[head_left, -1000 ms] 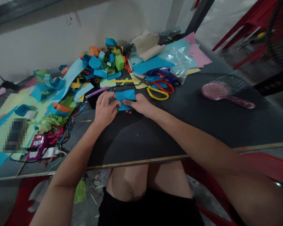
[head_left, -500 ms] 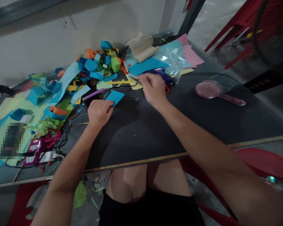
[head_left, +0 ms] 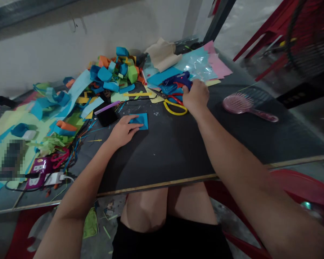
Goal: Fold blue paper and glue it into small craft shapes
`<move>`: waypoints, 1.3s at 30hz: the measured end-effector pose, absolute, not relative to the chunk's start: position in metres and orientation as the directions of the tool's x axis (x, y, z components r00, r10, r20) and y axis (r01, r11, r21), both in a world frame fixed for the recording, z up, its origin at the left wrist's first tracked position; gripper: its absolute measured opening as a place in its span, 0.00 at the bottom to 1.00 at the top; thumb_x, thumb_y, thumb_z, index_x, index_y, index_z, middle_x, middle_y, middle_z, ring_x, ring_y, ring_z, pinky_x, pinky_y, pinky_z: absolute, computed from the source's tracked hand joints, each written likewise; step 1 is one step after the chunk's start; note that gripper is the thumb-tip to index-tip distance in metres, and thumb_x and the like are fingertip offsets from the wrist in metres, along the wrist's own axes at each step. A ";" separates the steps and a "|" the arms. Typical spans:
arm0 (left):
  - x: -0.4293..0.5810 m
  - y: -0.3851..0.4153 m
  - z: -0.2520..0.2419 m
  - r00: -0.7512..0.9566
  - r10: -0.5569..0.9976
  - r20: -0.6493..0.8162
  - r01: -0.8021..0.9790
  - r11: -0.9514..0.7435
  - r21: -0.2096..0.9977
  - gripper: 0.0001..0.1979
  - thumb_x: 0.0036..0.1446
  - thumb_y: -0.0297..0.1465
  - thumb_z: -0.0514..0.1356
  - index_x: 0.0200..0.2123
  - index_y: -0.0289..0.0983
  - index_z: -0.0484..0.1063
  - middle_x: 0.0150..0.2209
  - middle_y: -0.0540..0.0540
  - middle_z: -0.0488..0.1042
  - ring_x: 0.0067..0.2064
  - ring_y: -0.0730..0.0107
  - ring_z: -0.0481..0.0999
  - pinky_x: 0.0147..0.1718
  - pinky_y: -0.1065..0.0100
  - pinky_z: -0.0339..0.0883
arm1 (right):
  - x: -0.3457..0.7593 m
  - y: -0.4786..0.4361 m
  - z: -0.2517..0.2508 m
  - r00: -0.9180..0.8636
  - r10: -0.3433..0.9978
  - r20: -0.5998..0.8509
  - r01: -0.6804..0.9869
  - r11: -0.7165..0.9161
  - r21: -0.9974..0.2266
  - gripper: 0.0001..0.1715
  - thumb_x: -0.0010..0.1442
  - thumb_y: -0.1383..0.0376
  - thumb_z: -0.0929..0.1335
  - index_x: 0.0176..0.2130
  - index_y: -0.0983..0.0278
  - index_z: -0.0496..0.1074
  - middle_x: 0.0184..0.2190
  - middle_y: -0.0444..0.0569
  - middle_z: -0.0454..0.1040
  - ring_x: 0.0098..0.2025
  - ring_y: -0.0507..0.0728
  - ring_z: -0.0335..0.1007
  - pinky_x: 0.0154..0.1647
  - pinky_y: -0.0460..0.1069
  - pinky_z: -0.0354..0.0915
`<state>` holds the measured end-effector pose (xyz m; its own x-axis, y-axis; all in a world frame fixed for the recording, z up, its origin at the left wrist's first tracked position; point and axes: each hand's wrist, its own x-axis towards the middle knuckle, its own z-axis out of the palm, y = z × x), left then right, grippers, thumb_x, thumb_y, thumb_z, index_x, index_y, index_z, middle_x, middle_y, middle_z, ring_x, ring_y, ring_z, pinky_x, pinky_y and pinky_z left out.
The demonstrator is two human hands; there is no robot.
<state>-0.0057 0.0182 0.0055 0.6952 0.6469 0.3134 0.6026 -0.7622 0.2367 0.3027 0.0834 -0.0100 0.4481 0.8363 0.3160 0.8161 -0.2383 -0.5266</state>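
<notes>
My left hand (head_left: 126, 130) lies with its fingers stretched out and apart over a small blue piece of paper (head_left: 144, 122), which is flat on the dark table. A smaller, darker blue shape shows on that paper, partly under my fingers. My right hand (head_left: 196, 95) is closed round the handle of a blue glue gun (head_left: 178, 78), whose nozzle points left. Just below the glue gun lie scissors (head_left: 175, 108) with red and yellow handle loops, close to my right fingers. A black box-like thing (head_left: 107, 117) with a purple strip (head_left: 107, 107) across it sits left of the paper.
A heap of folded coloured paper pieces (head_left: 113, 73) stands against the wall. Paper sheets and a clear plastic bag (head_left: 196, 66) lie at the back right. A pink hairbrush (head_left: 239, 102) rests on the right. A purple power strip (head_left: 39, 172) with cables is front left.
My right hand has moved right, from over the scissors to the glue gun's handle, uncovering the scissors. My left hand has shifted right with the blue paper, which now lies flat.
</notes>
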 end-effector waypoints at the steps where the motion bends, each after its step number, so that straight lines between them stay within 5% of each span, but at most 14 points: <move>1: -0.009 0.020 0.006 0.681 0.674 0.287 0.629 -0.739 0.243 0.12 0.65 0.31 0.57 0.47 0.44 0.79 0.56 0.41 0.73 0.53 0.62 0.74 0.54 0.53 0.70 | 0.303 0.085 -0.011 0.454 0.820 0.349 0.797 -0.198 -0.571 0.21 0.67 0.59 0.61 0.52 0.70 0.69 0.49 0.67 0.73 0.53 0.67 0.70 0.54 0.63 0.63; 8: -0.021 0.026 0.011 0.579 0.787 0.212 0.762 -0.615 0.202 0.14 0.64 0.34 0.58 0.50 0.44 0.78 0.44 0.43 0.76 0.49 0.62 0.76 0.47 0.60 0.73 | 0.286 0.092 -0.017 0.397 0.832 0.387 0.663 0.032 -0.748 0.23 0.68 0.57 0.56 0.55 0.64 0.66 0.46 0.55 0.75 0.48 0.62 0.73 0.46 0.59 0.68; 14: -0.020 0.029 0.006 0.603 0.748 0.277 0.706 -0.662 0.253 0.10 0.63 0.31 0.59 0.44 0.39 0.79 0.51 0.42 0.76 0.54 0.61 0.74 0.54 0.56 0.70 | 0.301 0.088 -0.005 0.573 0.795 0.198 0.647 -0.291 -0.705 0.15 0.60 0.63 0.66 0.46 0.67 0.71 0.43 0.61 0.75 0.48 0.67 0.72 0.50 0.62 0.65; 17: -0.018 0.029 0.006 0.612 0.740 0.279 0.701 -0.671 0.241 0.11 0.64 0.32 0.58 0.45 0.39 0.78 0.49 0.43 0.78 0.51 0.61 0.76 0.52 0.57 0.71 | 0.312 0.083 0.005 0.517 0.830 0.210 0.691 -0.259 -0.675 0.12 0.64 0.60 0.65 0.42 0.66 0.72 0.44 0.64 0.76 0.50 0.67 0.71 0.51 0.60 0.63; 22: -0.016 0.025 0.008 0.565 0.764 0.310 0.746 -0.634 0.203 0.12 0.64 0.35 0.57 0.44 0.39 0.79 0.40 0.43 0.79 0.44 0.62 0.77 0.42 0.62 0.72 | 0.312 0.078 0.008 0.332 0.885 0.326 0.707 -0.005 -0.707 0.29 0.68 0.47 0.57 0.36 0.65 0.71 0.31 0.55 0.75 0.38 0.61 0.74 0.44 0.57 0.67; 25: -0.016 0.027 0.006 0.402 0.828 0.390 0.768 -0.537 0.349 0.11 0.63 0.36 0.58 0.42 0.38 0.77 0.37 0.44 0.79 0.43 0.63 0.77 0.43 0.62 0.71 | 0.308 0.075 0.006 0.236 0.901 0.363 0.672 0.119 -0.731 0.34 0.66 0.41 0.56 0.33 0.65 0.72 0.26 0.50 0.73 0.33 0.58 0.73 0.38 0.56 0.67; 27: -0.017 0.033 0.002 0.236 0.885 0.401 0.689 -0.443 0.573 0.13 0.63 0.41 0.58 0.43 0.38 0.74 0.38 0.44 0.79 0.43 0.64 0.77 0.43 0.63 0.71 | 0.306 0.073 0.008 0.145 0.910 0.387 0.640 0.212 -0.738 0.33 0.63 0.39 0.60 0.31 0.63 0.72 0.24 0.49 0.71 0.32 0.58 0.71 0.35 0.55 0.67; 31: -0.016 0.044 -0.010 0.090 0.974 0.210 0.192 -0.224 0.956 0.29 0.60 0.55 0.55 0.54 0.40 0.66 0.48 0.39 0.78 0.47 0.59 0.79 0.41 0.62 0.72 | 0.298 0.066 0.019 -0.070 0.875 0.479 0.457 0.455 -0.764 0.32 0.51 0.36 0.69 0.27 0.61 0.72 0.20 0.45 0.66 0.25 0.55 0.64 0.25 0.51 0.60; 35: -0.011 0.043 -0.013 0.172 0.966 0.195 -0.118 -0.177 0.977 0.35 0.53 0.60 0.58 0.54 0.42 0.68 0.54 0.40 0.75 0.55 0.55 0.76 0.48 0.58 0.73 | 0.286 0.058 0.033 -0.185 0.838 0.513 0.303 0.545 -0.781 0.35 0.44 0.32 0.70 0.25 0.61 0.72 0.18 0.43 0.63 0.21 0.51 0.56 0.22 0.50 0.53; 39: -0.009 0.037 -0.002 0.160 0.954 0.252 -0.147 -0.230 0.962 0.28 0.49 0.53 0.67 0.46 0.40 0.74 0.45 0.44 0.80 0.49 0.60 0.79 0.48 0.61 0.74 | 0.280 0.053 0.039 -0.204 0.839 0.505 0.265 0.544 -0.796 0.35 0.42 0.32 0.71 0.23 0.61 0.72 0.17 0.41 0.61 0.21 0.49 0.52 0.22 0.49 0.50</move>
